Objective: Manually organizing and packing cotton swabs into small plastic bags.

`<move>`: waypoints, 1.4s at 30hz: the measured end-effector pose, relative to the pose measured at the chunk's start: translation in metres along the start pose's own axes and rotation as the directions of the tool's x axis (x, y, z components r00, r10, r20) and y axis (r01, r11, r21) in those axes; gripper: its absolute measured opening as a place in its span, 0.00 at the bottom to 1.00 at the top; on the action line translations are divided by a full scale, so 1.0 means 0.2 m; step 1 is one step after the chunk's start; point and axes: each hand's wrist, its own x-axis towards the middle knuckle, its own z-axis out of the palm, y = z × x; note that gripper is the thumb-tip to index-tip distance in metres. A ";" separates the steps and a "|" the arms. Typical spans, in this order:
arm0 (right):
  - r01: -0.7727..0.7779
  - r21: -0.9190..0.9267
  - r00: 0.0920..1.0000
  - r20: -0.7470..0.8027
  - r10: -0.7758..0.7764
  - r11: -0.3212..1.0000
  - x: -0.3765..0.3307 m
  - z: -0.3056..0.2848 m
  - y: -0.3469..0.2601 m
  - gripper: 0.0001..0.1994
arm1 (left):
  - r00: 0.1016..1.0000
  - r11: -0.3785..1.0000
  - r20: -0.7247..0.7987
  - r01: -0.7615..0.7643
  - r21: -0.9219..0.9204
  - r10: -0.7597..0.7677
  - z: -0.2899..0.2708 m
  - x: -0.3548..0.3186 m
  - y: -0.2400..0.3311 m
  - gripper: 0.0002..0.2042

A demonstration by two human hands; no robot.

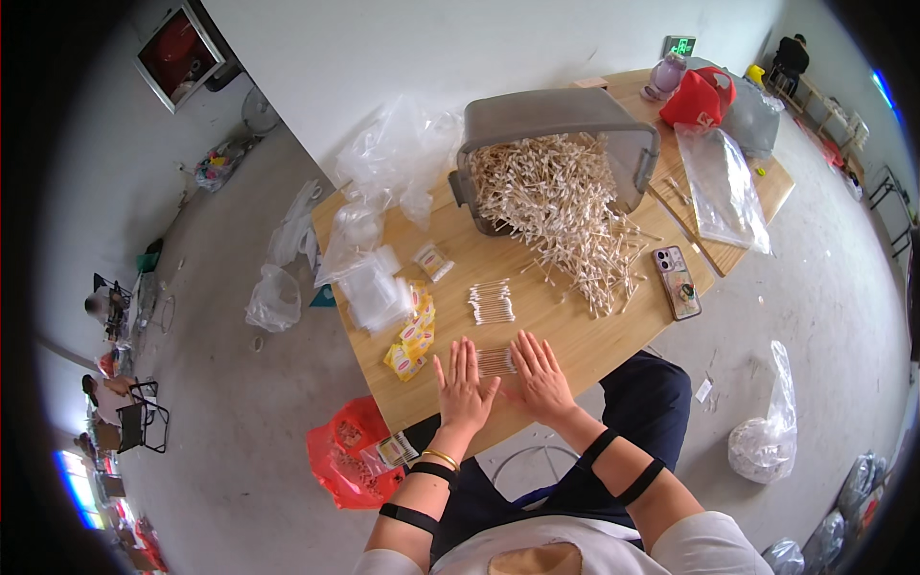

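Close to the table's near edge, a small row of cotton swabs (495,361) lies side by side. My left hand (464,391) is flat at the row's left end, fingers stretched out. At the right end, my right hand (544,381) also has its fingers straight, against the swab tips. Neither hand grips anything. Just beyond is a second row of swabs (492,302). A grey plastic bin (556,113) lies on its side farther back, with a heap of loose swabs (565,201) spilling from it onto the wooden table.
Yellow labels (412,337), clear bags (372,292) and a small swab packet (433,262) are at the left. A phone (678,283) lies right of the heap. A red bag (347,460) hangs below the table's left corner. Another clear bag (724,187) lies far right.
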 end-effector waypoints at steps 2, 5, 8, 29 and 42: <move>-0.009 0.014 1.000 -0.002 0.009 1.000 0.02 0.03 -0.03 0.43 | 0.998 0.998 0.024 0.056 0.034 -0.056 0.01 -0.01 -0.04 0.45; -0.042 -0.024 0.999 0.032 0.043 0.999 0.05 0.08 -0.06 0.44 | 0.999 0.997 0.032 0.038 0.061 -0.040 0.04 -0.02 -0.03 0.45; -0.012 -0.201 0.998 0.058 0.024 0.980 0.06 0.12 -0.09 0.43 | 0.999 1.000 0.016 0.028 0.002 -0.028 0.07 -0.01 0.00 0.45; -0.026 -0.241 0.996 0.078 0.047 0.970 0.07 0.11 -0.10 0.42 | 0.988 0.994 -0.127 -0.096 -0.056 0.088 -0.05 0.22 0.05 0.30; -0.029 -0.244 0.997 0.066 0.046 0.969 0.07 0.11 -0.10 0.44 | 0.965 0.985 -0.201 -0.162 0.050 0.169 -0.01 0.30 0.06 0.27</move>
